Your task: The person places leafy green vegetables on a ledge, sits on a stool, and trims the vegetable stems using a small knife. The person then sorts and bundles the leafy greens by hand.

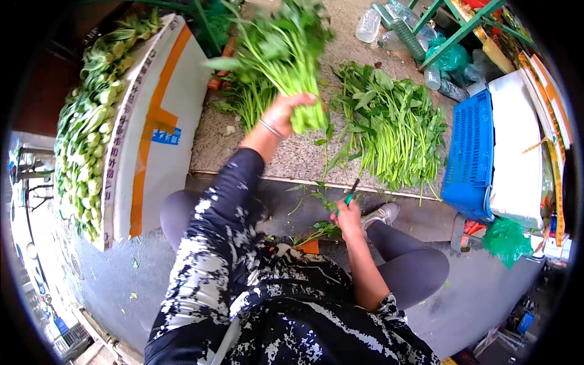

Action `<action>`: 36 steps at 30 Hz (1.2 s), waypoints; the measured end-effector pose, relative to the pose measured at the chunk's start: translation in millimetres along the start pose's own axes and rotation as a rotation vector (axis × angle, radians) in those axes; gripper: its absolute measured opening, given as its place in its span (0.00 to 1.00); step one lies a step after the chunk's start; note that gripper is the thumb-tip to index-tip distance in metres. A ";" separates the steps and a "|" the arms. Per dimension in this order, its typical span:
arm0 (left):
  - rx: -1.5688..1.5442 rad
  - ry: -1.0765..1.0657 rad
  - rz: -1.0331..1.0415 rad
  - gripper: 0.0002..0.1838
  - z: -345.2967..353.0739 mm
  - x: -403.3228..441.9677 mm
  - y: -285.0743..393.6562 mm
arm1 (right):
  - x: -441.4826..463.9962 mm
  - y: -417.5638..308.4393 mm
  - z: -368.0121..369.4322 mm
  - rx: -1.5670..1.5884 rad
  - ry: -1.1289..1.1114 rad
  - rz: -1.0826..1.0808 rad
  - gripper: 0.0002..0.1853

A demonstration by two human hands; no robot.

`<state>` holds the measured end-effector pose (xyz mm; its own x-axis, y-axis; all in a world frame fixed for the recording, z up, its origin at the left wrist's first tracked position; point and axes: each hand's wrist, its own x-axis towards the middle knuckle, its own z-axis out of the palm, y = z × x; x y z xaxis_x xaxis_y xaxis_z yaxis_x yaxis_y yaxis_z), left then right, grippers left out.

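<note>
Clamping its fingers round smooth stems [311, 115], the left hand [283, 114] holds a leafy bunch [285, 52] above speckled stone [213, 146] — the right hand's [348, 218] fingers wrap a slim, green-handled knife [348, 199] near a tangled heap [401, 131].

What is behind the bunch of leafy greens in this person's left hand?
Below and left of the leafy bunch in the left hand, more leafy stems show on the speckled stone slab. How far they run behind it is covered.

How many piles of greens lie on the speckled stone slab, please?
2: a large leafy green pile right of the left hand; a smaller leafy green pile, partly hidden, left of that hand.
</note>
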<state>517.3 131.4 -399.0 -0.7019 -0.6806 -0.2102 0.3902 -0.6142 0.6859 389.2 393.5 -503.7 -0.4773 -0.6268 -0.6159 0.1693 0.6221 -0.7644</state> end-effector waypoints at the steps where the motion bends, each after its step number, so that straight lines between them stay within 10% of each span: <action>1: -0.001 0.002 0.003 0.19 -14.7 3.6 14.9 | -1.5 -0.5 2.3 -0.047 -0.008 0.043 0.05; 6: 0.163 0.237 -0.167 0.21 -139.1 9.9 31.8 | 12.1 13.9 18.1 -0.377 -0.080 0.023 0.09; 8: 0.391 0.640 -0.419 0.26 -217.8 12.1 -2.9 | 33.8 33.8 28.9 -0.648 -0.045 -0.167 0.11; 16: 0.353 0.362 -0.671 0.42 -212.1 -6.8 6.6 | 90.8 -36.7 69.7 -1.032 -0.162 -0.360 0.17; 19: 0.511 0.466 -0.712 0.47 -206.6 -6.3 15.4 | 106.9 -71.5 68.9 -1.237 -0.190 -0.258 0.23; 24: 0.647 0.563 -0.768 0.50 -240.0 -4.8 7.8 | 166.5 -95.6 34.7 -0.919 0.501 -0.380 0.23; 30: 0.811 0.944 -0.717 0.58 -196.1 -1.1 15.3 | 203.4 -108.0 37.5 -1.155 0.348 -0.001 0.36; 36: 0.752 0.857 -0.574 0.60 -188.4 -3.2 2.5 | 221.6 -97.1 15.5 -1.128 0.366 -0.037 0.20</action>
<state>632.8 56.8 -527.8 0.0601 -0.6048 -0.7941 -0.4697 -0.7191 0.5121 280.3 186.8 -569.0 -0.7150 -0.5959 -0.3657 -0.6182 0.7831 -0.0674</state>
